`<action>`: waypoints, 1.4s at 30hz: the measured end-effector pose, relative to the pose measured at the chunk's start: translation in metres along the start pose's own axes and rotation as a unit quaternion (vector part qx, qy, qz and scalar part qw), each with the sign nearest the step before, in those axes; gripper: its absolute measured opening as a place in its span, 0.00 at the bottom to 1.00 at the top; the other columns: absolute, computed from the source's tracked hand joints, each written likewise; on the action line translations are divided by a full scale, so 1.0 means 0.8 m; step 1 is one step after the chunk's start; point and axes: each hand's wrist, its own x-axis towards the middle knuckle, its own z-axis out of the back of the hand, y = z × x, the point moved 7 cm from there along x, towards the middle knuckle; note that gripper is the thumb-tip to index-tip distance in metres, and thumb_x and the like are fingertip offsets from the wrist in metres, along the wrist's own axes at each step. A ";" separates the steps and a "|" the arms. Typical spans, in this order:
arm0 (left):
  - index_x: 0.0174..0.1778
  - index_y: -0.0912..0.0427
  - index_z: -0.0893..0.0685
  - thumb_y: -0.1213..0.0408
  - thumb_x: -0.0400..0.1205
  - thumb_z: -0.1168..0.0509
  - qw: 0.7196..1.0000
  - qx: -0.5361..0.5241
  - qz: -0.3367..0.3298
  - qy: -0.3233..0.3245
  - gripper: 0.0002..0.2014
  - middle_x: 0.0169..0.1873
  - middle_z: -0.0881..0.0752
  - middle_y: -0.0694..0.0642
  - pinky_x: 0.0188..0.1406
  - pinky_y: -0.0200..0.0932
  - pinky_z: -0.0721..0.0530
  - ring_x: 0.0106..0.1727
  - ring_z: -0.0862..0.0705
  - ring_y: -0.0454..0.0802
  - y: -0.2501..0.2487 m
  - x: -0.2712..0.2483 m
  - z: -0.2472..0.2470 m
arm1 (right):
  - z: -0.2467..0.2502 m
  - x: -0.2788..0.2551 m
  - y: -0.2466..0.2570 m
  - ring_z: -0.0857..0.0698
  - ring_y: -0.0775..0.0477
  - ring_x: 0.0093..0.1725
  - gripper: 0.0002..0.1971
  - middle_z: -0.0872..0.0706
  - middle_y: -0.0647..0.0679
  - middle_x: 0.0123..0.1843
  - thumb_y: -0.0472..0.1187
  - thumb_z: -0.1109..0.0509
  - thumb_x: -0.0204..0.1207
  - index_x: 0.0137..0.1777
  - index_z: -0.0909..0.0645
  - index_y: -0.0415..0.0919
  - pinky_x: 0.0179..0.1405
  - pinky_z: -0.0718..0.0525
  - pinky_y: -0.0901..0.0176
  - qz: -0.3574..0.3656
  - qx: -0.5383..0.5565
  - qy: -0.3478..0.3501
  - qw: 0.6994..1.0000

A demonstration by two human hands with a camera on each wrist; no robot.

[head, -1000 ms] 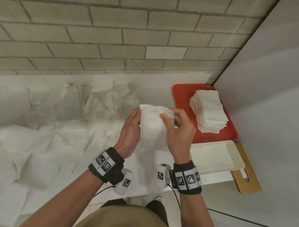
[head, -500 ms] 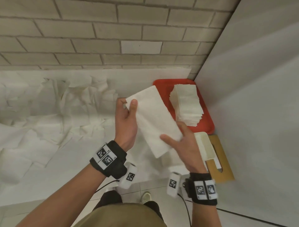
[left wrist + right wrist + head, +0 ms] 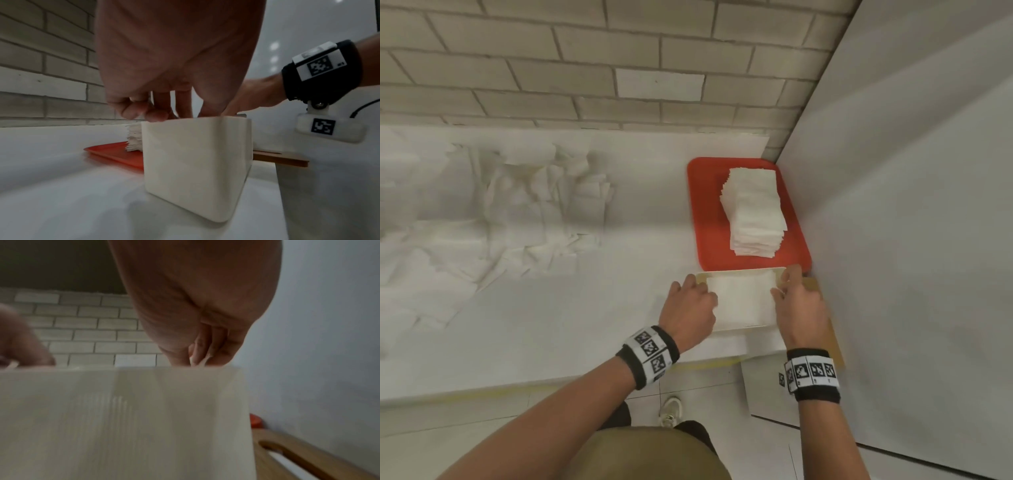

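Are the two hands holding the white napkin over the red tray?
No, the left hand and the right hand hold the napkin over the open cream box, which stands on the near side of the red tray.

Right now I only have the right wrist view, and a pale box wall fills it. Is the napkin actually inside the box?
Observer: Yes. From the head view, the napkin lies flat inside the cream box, with the left hand and the right hand holding its two ends.
Operator: Is there a finished stack anywhere?
Observer: A stack of folded napkins sits on the red tray, just behind the box.
Operator: Any more stock to work through?
Observer: A loose pile of napkins lies on the table, off to the left.
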 end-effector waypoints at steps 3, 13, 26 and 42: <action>0.53 0.57 0.09 0.58 0.87 0.36 1.000 -0.006 -0.009 -0.024 0.11 0.59 0.20 0.59 0.53 0.55 0.28 0.63 0.29 0.61 0.004 0.001 0.000 | -0.011 -0.005 0.010 0.12 0.35 0.42 0.26 0.11 0.44 0.39 0.41 0.10 0.69 0.58 0.23 0.43 0.52 0.22 0.42 0.005 -0.090 -0.014 0.996; 0.60 0.62 0.10 0.63 0.85 0.28 0.937 -0.147 0.230 -0.217 0.10 0.56 0.15 0.69 0.66 0.65 0.19 0.62 0.19 0.73 0.357 -0.044 0.111 | 0.001 -0.026 0.232 0.20 0.48 0.41 0.12 0.19 0.55 0.40 0.48 0.21 0.83 0.49 0.22 0.49 0.42 0.24 0.49 0.121 0.191 -0.086 0.970; 0.46 0.48 0.12 0.66 0.83 0.22 0.920 -0.252 0.270 -0.129 0.08 0.46 0.12 0.51 0.62 0.51 0.15 0.48 0.16 0.51 0.555 -0.046 0.108 | -0.265 0.109 0.479 0.11 0.36 0.67 0.25 0.10 0.44 0.68 0.60 0.28 0.86 0.75 0.24 0.47 0.68 0.15 0.47 -0.032 0.305 0.235 0.922; 0.52 0.45 0.11 0.65 0.79 0.18 0.959 -0.212 0.189 0.018 0.12 0.62 0.24 0.56 0.69 0.43 0.22 0.53 0.21 0.49 0.571 -0.055 0.101 | -0.141 0.087 0.448 0.21 0.55 0.30 0.11 0.17 0.52 0.31 0.50 0.22 0.85 0.56 0.19 0.47 0.37 0.22 0.65 0.082 0.334 0.066 0.937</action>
